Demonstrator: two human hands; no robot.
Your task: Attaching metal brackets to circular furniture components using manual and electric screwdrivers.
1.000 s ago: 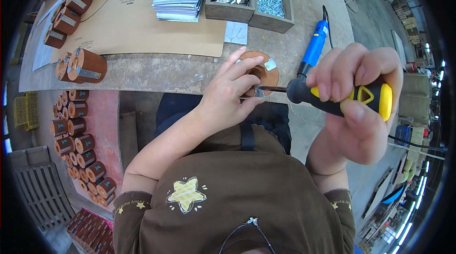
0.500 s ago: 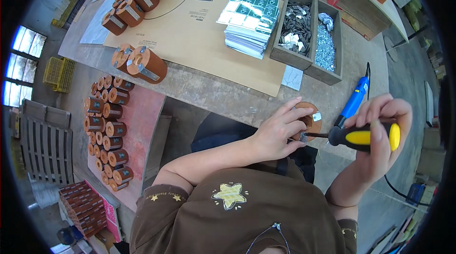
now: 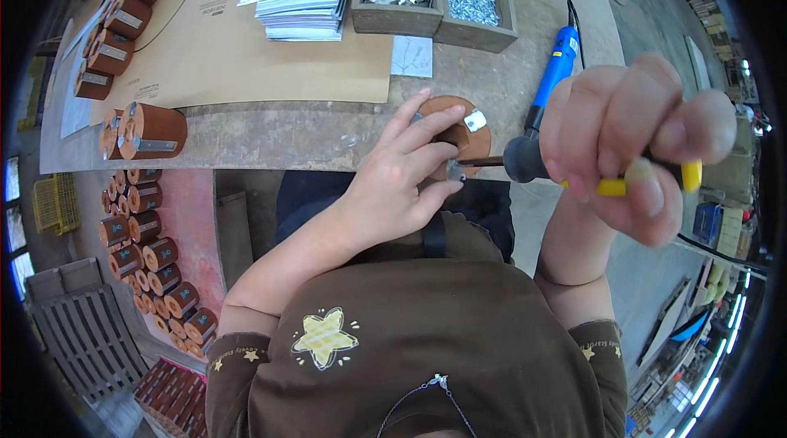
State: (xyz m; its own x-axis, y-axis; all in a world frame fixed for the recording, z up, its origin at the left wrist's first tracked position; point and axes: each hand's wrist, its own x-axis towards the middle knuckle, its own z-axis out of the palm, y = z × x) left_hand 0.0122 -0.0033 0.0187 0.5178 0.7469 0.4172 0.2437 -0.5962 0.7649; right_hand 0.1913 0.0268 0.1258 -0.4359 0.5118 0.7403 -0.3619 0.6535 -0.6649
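"What stands at the left of the table [image 3: 287, 136]?"

"Brown cylinders [image 3: 160, 125], then flat cardboard [image 3: 246, 69] under a stack of printed cards [image 3: 302, 18]."

"And next?"

"The left hand [image 3: 395, 163], its grip clamped on a hollow ring-ended piece [image 3: 478, 143] at the table's front edge. A small metal bracket [image 3: 455, 170] sits between finger and thumb."

"Farther right?"

"A screwdriver [image 3: 525, 161], roughly level, its shaft pointing left to the bracket. I can't tell whether the tip is seated. Behind it, a blue power tool [image 3: 556, 69] lies on the table."

"The right hand [image 3: 627, 143]?"

"Grip wrapped firmly round the screwdriver's black-and-yellow handle."
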